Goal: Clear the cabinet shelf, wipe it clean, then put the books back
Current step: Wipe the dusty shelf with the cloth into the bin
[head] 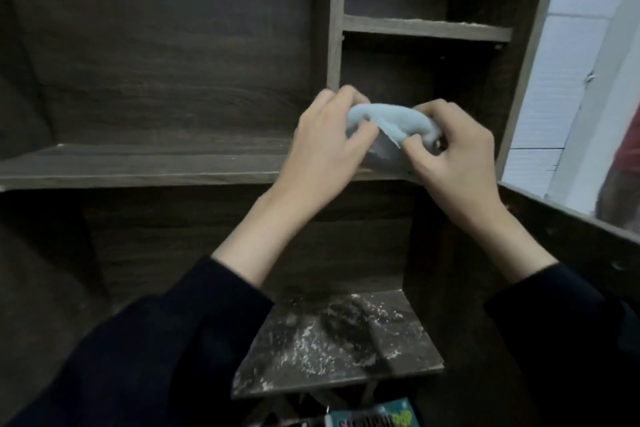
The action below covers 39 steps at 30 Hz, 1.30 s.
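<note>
**Dark wooden cabinet, two hands bunching a pale blue cloth**

Dark wood-grain boards are filling nearly the whole head view: a cabinet (173, 45) with a tall upright divider, and a white wall (571, 62) showing past its right side. A wide shelf (138, 166) is running across the left and middle, and a shorter upper shelf (426, 28) is sitting in the narrow compartment to the right of the divider.

In front of that divider, just above the front edge of the wide shelf, both hands are holding a light blue cloth (388, 121) between them. The left hand (322, 152) is curling its fingers and thumb round the cloth's left end. The right hand (457, 156) is pinching the right end, its fingers bent tightly into the fabric. The cloth is lying crumpled into a roll, with one loose corner hanging down between the hands. Dark sleeves (156, 357) are covering both forearms.

Below the hands, a lower shelf (339, 340) is carrying pale dust and specks across its surface. At the bottom edge a teal cover (374, 418) is peeking in; its yellow and green lettering is ending in what looks like "pop", and the rest is too blurred to read. Something red (630, 142) is showing at the right edge.
</note>
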Available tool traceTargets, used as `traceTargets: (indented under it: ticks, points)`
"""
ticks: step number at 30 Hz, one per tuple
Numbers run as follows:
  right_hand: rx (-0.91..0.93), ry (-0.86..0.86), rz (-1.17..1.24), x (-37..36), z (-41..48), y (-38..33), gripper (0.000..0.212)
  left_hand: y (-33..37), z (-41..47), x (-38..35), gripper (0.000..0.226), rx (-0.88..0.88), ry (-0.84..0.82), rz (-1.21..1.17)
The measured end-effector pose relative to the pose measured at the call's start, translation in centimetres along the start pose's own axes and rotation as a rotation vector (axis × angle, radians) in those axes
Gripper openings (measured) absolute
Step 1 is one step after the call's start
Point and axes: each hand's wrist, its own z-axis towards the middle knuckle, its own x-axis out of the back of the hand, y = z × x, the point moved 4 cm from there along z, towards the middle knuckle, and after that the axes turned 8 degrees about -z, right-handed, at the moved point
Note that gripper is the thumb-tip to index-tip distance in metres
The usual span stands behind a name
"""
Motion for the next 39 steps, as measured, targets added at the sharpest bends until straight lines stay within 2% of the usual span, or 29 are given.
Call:
traceTargets:
  ticks: [4, 10, 13, 15, 17, 19, 20, 22, 24, 25, 27, 28, 30, 31, 36, 39]
  points:
    - [-0.053, -0.222, 0.117, -3.4, -5.5, -2.6, 0.024, -4.0, -7.2, 2.2, 0.014, 0.197, -0.015, -0.063]
    - [-0.204, -0.547, 0.227, -11.9, -16.1, -5.2, 0.019, -12.4, -18.8, 3.7, 0.021, 0.514, -0.064, -0.019]
    - [-0.294, -0.703, 0.343, -15.4, -20.8, -7.3, 0.017, -15.6, -23.8, 4.6, 0.021, 0.603, -0.113, 0.001]
    - [-0.359, -0.878, 0.438, -17.4, -23.5, -8.8, 0.017, -17.0, -26.8, 5.6, 0.019, 0.655, -0.126, 0.046]
    - [-0.463, -1.09, 0.59, -18.9, -25.9, -10.7, 0.031, -17.9, -29.4, 6.7, 0.018, 0.697, -0.127, 0.065]
    - [-0.476, -1.226, 0.612, -20.3, -28.3, -12.5, 0.063, -18.7, -31.7, 7.9, 0.019, 0.741, -0.118, 0.052]
    - [-0.42, -1.234, 0.552, -21.0, -29.4, -13.3, 0.071, -19.2, -32.8, 8.4, 0.018, 0.773, -0.107, 0.049]
    - [-0.343, -1.203, 0.419, -22.3, -31.7, -14.9, 0.064, -20.9, -35.4, 9.2, 0.016, 0.909, -0.026, -0.027]
    - [-0.394, -1.195, 0.359, -23.1, -34.0, -15.8, 0.059, -22.8, -38.6, 9.3, 0.015, 1.175, 0.163, -0.25]
    - [-0.423, -1.182, 0.352, -23.2, -35.1, -16.1, 0.066, -23.7, -40.3, 9.1, 0.014, 1.312, 0.289, -0.35]
    - [-0.441, -1.107, 0.381, -23.4, -37.0, -16.3, 0.077, -25.6, -43.9, 8.6, 0.01, 1.52, 0.536, -0.433]
    - [-0.456, -1.07, 0.41, -23.5, -37.9, -16.2, 0.071, -26.4, -45.5, 8.3, 0.008, 1.594, 0.604, -0.445]
    - [-0.496, -1.059, 0.413, -24.0, -39.3, -15.8, 0.045, -28.2, -48.2, 7.4, 0.014, 1.699, 0.604, -0.447]
    - [-0.5, -1.055, 0.417, -24.5, -40.1, -15.4, 0.039, -29.2, -49.2, 6.9, 0.017, 1.736, 0.577, -0.44]
    - [-0.49, -1.038, 0.424, -26.6, -42.4, -13.6, 0.054, -33.9, -52.7, 4.4, 0.015, 1.877, 0.575, -0.518]
    - [-0.462, -1.045, 0.44, -27.7, -43.0, -13.0, 0.057, -36.1, -53.9, 3.3, 0.029, 1.967, 0.576, -0.589]
